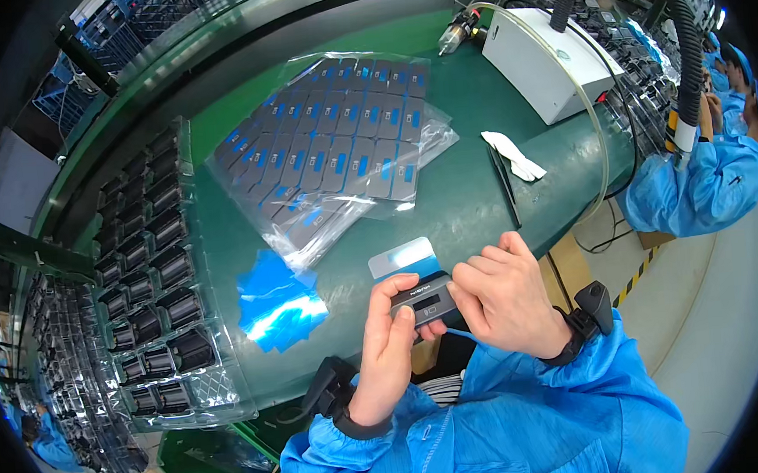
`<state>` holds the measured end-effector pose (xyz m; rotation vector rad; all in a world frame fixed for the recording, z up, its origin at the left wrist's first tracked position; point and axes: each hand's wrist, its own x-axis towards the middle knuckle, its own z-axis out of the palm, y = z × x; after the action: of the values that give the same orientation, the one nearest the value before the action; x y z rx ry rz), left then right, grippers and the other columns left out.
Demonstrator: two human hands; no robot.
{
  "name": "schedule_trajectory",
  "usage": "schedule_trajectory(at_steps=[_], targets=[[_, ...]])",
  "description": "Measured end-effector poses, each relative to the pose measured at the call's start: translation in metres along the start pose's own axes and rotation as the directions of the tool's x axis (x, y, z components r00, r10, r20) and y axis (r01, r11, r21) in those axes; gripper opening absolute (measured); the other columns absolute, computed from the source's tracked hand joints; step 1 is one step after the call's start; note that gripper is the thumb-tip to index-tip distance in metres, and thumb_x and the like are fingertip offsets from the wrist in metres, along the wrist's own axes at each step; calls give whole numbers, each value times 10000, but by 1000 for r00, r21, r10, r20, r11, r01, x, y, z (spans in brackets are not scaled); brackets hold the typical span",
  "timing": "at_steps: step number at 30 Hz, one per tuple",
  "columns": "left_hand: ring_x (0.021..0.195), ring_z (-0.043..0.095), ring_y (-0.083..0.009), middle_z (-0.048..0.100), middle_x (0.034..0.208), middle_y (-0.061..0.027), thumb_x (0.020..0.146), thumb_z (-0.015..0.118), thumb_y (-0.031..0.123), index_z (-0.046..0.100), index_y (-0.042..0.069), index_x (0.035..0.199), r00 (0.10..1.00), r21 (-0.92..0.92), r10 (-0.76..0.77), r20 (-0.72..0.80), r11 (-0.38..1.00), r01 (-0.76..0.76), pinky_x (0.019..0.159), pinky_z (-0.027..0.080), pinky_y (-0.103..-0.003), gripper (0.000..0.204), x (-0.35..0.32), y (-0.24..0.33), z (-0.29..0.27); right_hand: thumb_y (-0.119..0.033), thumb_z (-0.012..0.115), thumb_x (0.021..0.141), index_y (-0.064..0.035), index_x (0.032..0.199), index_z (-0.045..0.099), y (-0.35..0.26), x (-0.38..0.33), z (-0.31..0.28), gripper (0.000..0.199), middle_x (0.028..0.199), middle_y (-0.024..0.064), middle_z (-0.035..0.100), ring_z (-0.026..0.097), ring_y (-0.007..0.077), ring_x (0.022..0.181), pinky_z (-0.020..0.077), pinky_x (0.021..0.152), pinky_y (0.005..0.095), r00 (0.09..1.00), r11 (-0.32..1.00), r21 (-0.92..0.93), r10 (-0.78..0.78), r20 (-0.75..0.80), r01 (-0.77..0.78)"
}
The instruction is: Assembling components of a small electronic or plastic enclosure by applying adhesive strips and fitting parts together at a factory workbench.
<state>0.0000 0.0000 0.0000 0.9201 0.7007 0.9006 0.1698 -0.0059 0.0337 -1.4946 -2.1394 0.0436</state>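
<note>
My left hand (388, 337) grips a small dark grey rectangular device (425, 302) with a dark slot in its face. The thumb rests on the face and the fingers wrap its far and near edges. My right hand (504, 294) has its fingers curled, with the thumb and forefinger closed on the device's right end. Whether anything thin is pinched there is hidden. Just beyond the device, close to the table's front edge, lies a clear rounded film (401, 258) with a blue lower strip. Both wrists wear black straps.
Plastic sheeting (305, 250) holds rows of dark grey panels (337, 134). Blue films (280, 300) are piled left, beside clear trays of black parts (170, 269). Black tweezers (504, 184), white cloth (514, 155) and a white box (551, 62) lie right. Another person (696, 179) sits far right.
</note>
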Motion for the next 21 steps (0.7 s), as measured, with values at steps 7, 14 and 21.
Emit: schedule_trajectory(at_steps=[7,14,21], targets=[[813,543,-151,477,1139,-102,929,359,96,379,32,1201,1000,-18,-10,3,1000,10,724,428,-270,280,0,1,0,-91,587,754,-77,674,474,0,-2,3,139,571,51,462,466,219,557,326,634,358,1000,1000,16,12,-13,-11],[814,543,-153,470,1158,-104,932,374,114,377,34,1201,1000,-31,2,-1,1000,-2,725,428,-268,280,-3,0,-2,-120,555,810,-65,686,479,-2,-4,1,155,593,70,491,476,241,571,337,633,356,992,983,143,109,66,-118],[825,542,-153,451,1202,-108,930,391,124,373,39,1207,1000,-63,18,-6,998,-18,735,427,-264,291,-1,1,-1,-200,503,902,-12,879,570,15,-13,-3,200,699,91,577,550,200,638,424,642,304,865,584,654,441,241,-480]])
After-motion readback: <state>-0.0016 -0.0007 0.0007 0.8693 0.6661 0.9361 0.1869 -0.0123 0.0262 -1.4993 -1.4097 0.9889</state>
